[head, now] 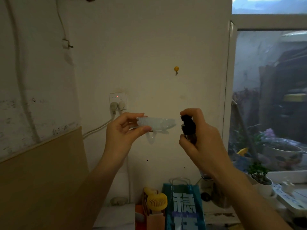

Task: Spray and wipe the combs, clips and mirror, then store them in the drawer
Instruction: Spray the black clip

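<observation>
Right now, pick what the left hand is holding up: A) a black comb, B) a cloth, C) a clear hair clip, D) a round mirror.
C: the left hand pinches a clear hair clip by one end, facing the spray bottle gripped in the right hand.

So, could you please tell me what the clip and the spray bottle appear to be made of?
Clip: probably translucent, pale plastic; the wall's tone shows through it and its ridges catch light. Bottle: black top, likely matte plastic; its body is mostly hidden by the right hand.
</observation>
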`<state>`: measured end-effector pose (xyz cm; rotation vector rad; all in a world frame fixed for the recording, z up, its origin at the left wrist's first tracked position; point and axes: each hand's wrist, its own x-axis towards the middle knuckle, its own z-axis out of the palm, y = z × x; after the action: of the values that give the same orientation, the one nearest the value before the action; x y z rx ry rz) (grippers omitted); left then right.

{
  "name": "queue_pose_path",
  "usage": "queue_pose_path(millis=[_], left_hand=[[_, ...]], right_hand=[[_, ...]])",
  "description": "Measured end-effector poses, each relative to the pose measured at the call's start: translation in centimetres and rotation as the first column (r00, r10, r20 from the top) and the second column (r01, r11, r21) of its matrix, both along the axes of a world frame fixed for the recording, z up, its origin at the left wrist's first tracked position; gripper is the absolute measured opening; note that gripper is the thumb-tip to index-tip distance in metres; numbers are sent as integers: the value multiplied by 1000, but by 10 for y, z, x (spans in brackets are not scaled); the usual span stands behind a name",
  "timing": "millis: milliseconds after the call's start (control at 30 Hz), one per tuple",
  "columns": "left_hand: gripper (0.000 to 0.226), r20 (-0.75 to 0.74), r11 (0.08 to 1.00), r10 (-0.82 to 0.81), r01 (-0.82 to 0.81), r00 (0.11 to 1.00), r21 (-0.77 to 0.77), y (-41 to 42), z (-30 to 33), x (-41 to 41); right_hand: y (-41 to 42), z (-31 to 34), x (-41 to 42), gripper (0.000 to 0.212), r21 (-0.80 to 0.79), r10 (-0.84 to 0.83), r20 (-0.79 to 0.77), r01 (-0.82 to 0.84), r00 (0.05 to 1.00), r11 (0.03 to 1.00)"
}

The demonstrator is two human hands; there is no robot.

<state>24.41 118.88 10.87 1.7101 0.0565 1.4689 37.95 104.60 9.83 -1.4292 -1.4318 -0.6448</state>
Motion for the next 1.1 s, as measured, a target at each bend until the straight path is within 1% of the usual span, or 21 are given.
queue_pose_path(millis=[133, 233, 433, 600, 733, 833, 933, 1033, 1100], left_hand=[[30, 1, 1000, 1, -1, 1000, -17, -1, -3, -3], [29, 20, 999, -7, 8, 1000, -43, -2, -4, -5], [27, 12, 998, -9, 9, 1000, -61, -4, -7, -5], [28, 2, 997, -13, 14, 1000, -73, -6, -10, -3], [30, 1, 995, -34, 34, 999, -97, -8, -14, -2], [31, -4, 993, -39, 38, 999, -112, -9, -22, -2], [32, -21, 991, -51, 48, 998, -128, -9, -32, 1], [28, -35, 987, -60, 54, 998, -151, -11, -45, 6], [26, -52, 985, -66, 57, 996, -162, -13, -55, 10]], right_hand=[[-6, -4, 12, 56, 57, 5, -53, -2, 999, 998], [-9, -8, 17, 56, 82, 7, -73, -1, 997, 997], [-11, -16, 15, 51, 1, 14, -111, -14, 994, 1000], [-13, -20, 16, 47, -2, 10, -132, -10, 991, 1000], [-17, -22, 19, 51, 0, 91, -202, -93, 975, 996], [-19, -30, 22, 53, -15, 159, -286, -171, 945, 985], [-21, -42, 26, 55, -17, 250, -402, -280, 881, 960], [-27, -56, 30, 60, -38, 292, -482, -353, 826, 935], [-31, -66, 33, 59, -35, 315, -551, -399, 772, 916]])
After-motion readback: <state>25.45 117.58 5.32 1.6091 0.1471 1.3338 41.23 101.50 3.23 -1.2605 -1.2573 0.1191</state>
